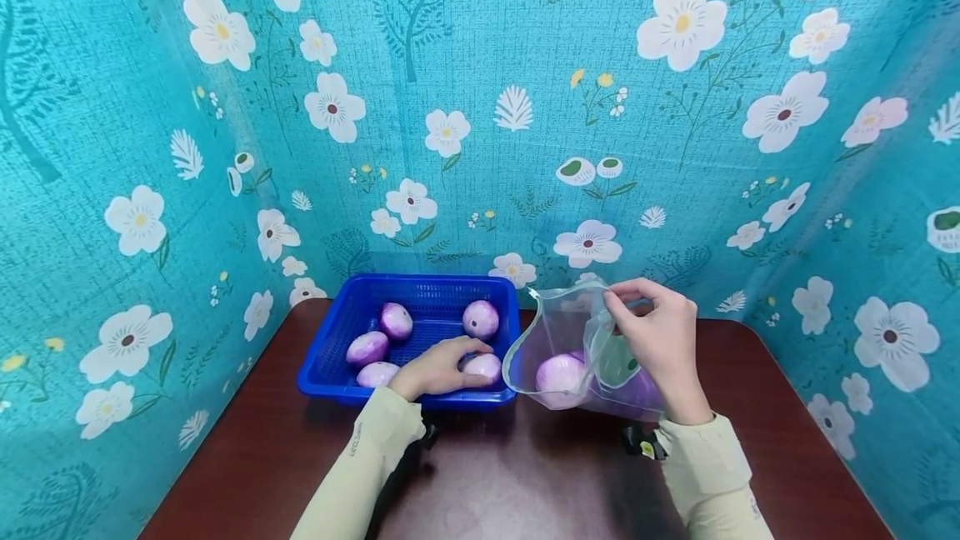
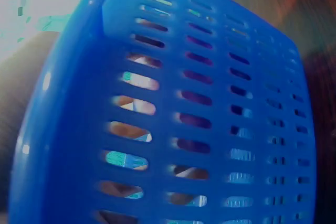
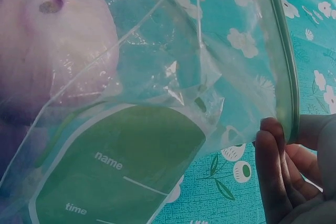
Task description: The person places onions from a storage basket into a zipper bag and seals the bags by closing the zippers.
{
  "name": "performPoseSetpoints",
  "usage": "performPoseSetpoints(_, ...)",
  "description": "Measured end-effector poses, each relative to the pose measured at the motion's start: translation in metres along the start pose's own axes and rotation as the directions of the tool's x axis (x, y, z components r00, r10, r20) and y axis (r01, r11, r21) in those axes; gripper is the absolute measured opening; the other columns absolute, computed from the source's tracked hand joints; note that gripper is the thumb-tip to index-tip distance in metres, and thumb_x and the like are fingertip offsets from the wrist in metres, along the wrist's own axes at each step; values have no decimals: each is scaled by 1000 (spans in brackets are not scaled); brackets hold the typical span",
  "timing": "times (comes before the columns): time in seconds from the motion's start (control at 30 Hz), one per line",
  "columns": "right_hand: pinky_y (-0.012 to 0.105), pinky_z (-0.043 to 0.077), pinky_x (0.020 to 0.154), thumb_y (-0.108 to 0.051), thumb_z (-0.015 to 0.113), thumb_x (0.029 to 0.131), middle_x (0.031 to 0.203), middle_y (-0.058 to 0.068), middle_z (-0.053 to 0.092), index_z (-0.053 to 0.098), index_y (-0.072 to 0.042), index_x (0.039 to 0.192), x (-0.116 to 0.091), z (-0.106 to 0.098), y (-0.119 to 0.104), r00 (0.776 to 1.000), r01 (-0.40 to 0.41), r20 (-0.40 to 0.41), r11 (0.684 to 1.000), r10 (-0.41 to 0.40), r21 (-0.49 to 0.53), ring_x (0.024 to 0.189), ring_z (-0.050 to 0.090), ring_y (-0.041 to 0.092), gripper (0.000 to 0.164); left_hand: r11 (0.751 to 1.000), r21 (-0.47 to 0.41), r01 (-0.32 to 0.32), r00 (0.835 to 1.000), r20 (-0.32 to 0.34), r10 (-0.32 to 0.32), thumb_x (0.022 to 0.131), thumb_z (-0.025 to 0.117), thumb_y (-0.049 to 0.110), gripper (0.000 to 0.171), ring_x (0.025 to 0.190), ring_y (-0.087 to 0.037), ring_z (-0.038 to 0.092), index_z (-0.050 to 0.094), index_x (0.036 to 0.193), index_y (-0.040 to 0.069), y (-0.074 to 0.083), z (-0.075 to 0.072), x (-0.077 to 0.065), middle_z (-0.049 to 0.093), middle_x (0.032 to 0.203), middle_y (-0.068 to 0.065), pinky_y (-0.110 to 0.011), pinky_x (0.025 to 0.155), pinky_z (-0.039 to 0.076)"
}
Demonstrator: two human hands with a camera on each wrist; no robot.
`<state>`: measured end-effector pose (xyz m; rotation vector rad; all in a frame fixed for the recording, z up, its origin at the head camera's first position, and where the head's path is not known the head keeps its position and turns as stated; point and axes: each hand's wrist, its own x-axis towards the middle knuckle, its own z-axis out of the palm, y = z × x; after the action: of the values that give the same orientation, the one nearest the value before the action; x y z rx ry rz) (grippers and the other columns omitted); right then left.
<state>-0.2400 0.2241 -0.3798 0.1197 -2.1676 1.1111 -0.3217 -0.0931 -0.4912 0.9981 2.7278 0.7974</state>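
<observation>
My left hand (image 1: 442, 367) reaches over the near side of a blue plastic basket (image 1: 427, 280). Its thumb and fingers grip a purple onion (image 1: 483, 368) in the near right corner. Several more onions lie in the basket, one (image 1: 480, 319) at the right and others (image 1: 367, 348) at the left. My right hand (image 1: 660, 340) pinches the rim of a clear zip bag (image 1: 555, 319) between thumb and fingers, and the bag's mouth gapes toward the basket. Inside the bag sits an onion (image 3: 58, 51), with more purple showing behind the green label (image 3: 121, 156).
Basket and bag stand side by side on a dark red-brown table (image 1: 517, 482). A teal flowered cloth (image 1: 480, 148) hangs behind and along both sides. The slotted basket wall (image 2: 210, 103) fills most of the left wrist view and hides the left hand's grip there.
</observation>
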Motion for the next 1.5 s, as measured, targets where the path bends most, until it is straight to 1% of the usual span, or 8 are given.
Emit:
performPoseSetpoints(0.2,18,52,51,-13,79,92,83,11,77,80,-7,96,0,0,-1,1000,0,3,1000,0,0,50,62,-1,8,999,5,-40,984,-175,40,94,74,44,56,134,-27,60,62,142,19,3,-6,-2,64,143,-6,-47,115,45)
performPoseSetpoints(0.37,18,52,50,-14,78,93,84,11,77,80,-7,95,-1,2,0,1000,-7,9,1000,8,-11,50,62,-2,8,991,-51,-122,920,-382,94,99,71,26,36,113,-24,70,67,133,15,9,-14,-2,68,129,-6,-46,100,57)
performPoseSetpoints(0.43,18,53,50,-14,78,93,83,10,77,80,-7,95,-1,2,0,1000,-7,10,1000,7,-14,50,62,-2,8,983,-74,-167,902,-414,122,99,71,16,28,105,-24,72,69,127,11,10,-17,-2,69,120,-5,-45,95,59)
performPoseSetpoints(0.67,18,53,51,-13,78,93,83,10,77,80,-7,96,0,2,2,1000,3,11,1000,-3,-14,49,62,-2,7,985,-107,-132,970,-217,107,96,75,17,41,112,-33,72,65,134,5,2,-13,-3,70,127,-13,-50,101,56)
performPoseSetpoints(0.8,17,52,51,-13,78,93,83,11,77,80,-7,95,0,1,3,1000,5,7,1000,-5,-11,49,62,-2,7,991,-94,-92,988,-132,80,93,79,19,49,117,-36,68,63,137,7,-5,-8,0,67,135,-14,-50,104,54)
performPoseSetpoints(1.13,17,52,51,-14,78,93,83,12,77,80,-7,96,-1,0,4,1000,-16,10,1000,16,-17,49,62,-1,8,991,109,73,995,55,-79,83,83,12,53,123,-35,63,66,133,9,-13,-8,-6,68,133,-16,-52,109,48)
performPoseSetpoints(1.3,18,53,50,-14,78,93,83,12,77,80,-7,96,-1,-1,2,1000,-16,13,1000,16,-10,49,63,-1,8,982,156,107,990,75,-120,79,75,0,47,115,-35,64,70,125,6,-13,-12,-8,70,123,-15,-51,104,50)
performPoseSetpoints(1.5,19,53,50,-14,78,93,84,11,77,80,-7,96,-1,-1,2,1000,-18,16,1000,18,-10,49,63,0,8,977,191,98,993,52,-110,79,81,10,41,107,-30,64,72,119,13,-16,-11,-8,70,114,-9,-48,98,51)
